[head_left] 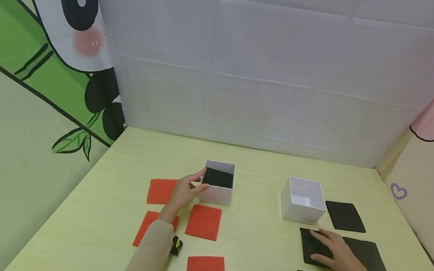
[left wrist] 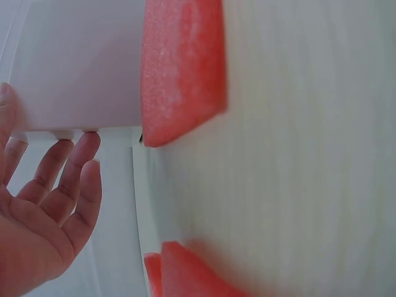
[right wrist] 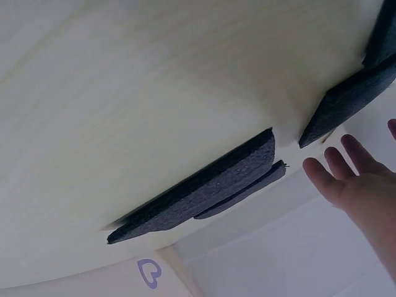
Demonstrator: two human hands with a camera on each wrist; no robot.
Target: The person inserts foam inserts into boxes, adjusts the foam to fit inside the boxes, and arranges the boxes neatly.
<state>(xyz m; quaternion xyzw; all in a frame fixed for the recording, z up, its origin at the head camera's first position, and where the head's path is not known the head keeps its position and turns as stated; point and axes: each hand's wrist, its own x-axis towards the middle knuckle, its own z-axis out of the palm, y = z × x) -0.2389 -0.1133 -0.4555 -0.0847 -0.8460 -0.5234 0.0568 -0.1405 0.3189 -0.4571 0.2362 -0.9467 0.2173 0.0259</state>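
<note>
Stretching behind the left box [head_left: 220, 196], a creased pale cloth [head_left: 251, 45] bounds the pale yellow surface [head_left: 252, 247]; a panel printed with green bamboo [head_left: 23, 37] stands to the box's left, another with a purple heart [head_left: 398, 190] far to its right. At the box's near left corner, the left hand [head_left: 183, 192] grips with bent fingers [left wrist: 79, 158] on the left wall and thumb on the near wall, which hides the lower part of a black piece [head_left: 218, 178] inside. Well right of the box, beyond a second box [head_left: 302, 212], lie black squares [head_left: 346, 216]; the right hand [head_left: 341, 257], fingers spread, hides part of one, whether touching I cannot tell. Red squares [head_left: 203, 222] lie left of and nearer than the box, two partly covered by the left arm, the nearest cut off by the head view's edge. A dark-and-yellow item [head_left: 176, 246], nearer than the box, is too covered to identify.
</note>
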